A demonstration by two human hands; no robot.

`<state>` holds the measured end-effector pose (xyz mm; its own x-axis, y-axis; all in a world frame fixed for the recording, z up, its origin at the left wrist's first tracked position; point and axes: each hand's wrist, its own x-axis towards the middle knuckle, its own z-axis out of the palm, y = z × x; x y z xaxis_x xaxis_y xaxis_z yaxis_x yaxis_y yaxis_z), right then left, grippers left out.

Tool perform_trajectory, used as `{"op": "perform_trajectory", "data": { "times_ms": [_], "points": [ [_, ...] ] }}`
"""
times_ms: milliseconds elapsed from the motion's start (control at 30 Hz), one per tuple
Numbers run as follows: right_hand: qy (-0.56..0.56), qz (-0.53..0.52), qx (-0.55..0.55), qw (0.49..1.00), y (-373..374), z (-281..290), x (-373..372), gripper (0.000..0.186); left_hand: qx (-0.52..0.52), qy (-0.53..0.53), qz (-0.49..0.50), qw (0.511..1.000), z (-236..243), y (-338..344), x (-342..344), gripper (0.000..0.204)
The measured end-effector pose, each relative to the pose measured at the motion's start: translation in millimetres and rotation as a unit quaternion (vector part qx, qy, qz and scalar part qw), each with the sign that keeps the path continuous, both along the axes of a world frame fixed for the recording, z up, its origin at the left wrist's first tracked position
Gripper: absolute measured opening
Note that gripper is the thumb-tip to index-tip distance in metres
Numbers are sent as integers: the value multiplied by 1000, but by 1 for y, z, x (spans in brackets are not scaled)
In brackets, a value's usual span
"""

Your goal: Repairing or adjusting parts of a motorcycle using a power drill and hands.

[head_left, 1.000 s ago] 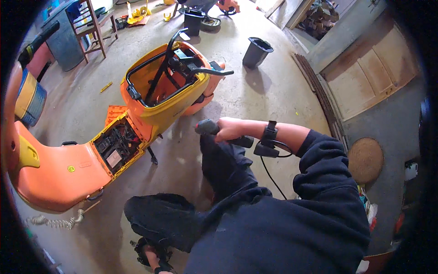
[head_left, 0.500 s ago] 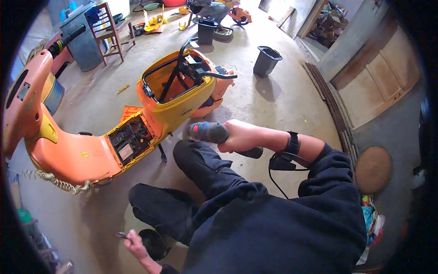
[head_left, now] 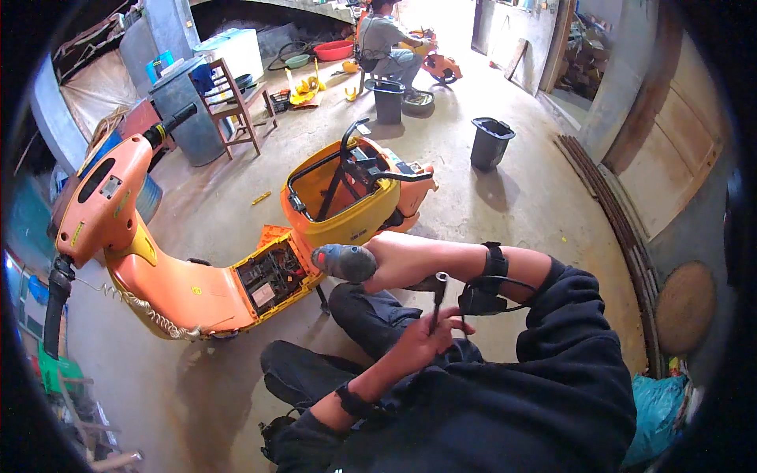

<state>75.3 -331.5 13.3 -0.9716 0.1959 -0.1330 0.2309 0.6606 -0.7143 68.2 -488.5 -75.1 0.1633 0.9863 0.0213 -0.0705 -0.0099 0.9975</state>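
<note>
My right hand [head_left: 389,260] is wrapped round a blue and dark grey power drill [head_left: 344,262]. The drill's head is beside the orange and yellow electric scooter [head_left: 189,288], just right of its exposed compartment [head_left: 270,277] of wires and parts; from here I cannot tell whether they touch. Below my right forearm, my left hand [head_left: 419,345] is closed on a wrench [head_left: 439,298] with a dark handle and a shiny round head. The wrench stands upright in front of my body. Part of the drill is hidden by my right hand.
Two black bins [head_left: 492,143] stand beyond the scooter. A wooden chair [head_left: 234,110] is at the far left, by a big blue-grey barrel [head_left: 183,118]. Another person [head_left: 386,47] sits at the back near orange parts. Metal bars [head_left: 611,229] lie along the right wall.
My left hand has come up from the lower left with the wrench, over my lap to beneath my right forearm. My right hand still holds the drill. The view has shifted, showing more of the room's back.
</note>
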Motion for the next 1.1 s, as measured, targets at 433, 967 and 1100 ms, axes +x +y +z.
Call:
{"op": "perform_trajectory", "data": {
  "times_ms": [433, 967, 1100],
  "points": [
    [-44, -70, 69, 994, 33, -64, 5, 32, 194, 34, -143, 970, 17, 9, 4, 17],
    [-21, -168, -47, 984, 111, 44, 10, 27, 306, 180, -133, 925, -79, 86, 83, 20],
    [49, -130, -7, 990, 113, 37, 18, 31, 114, 86, -292, 946, -64, 89, 95, 36]
  ]
}}
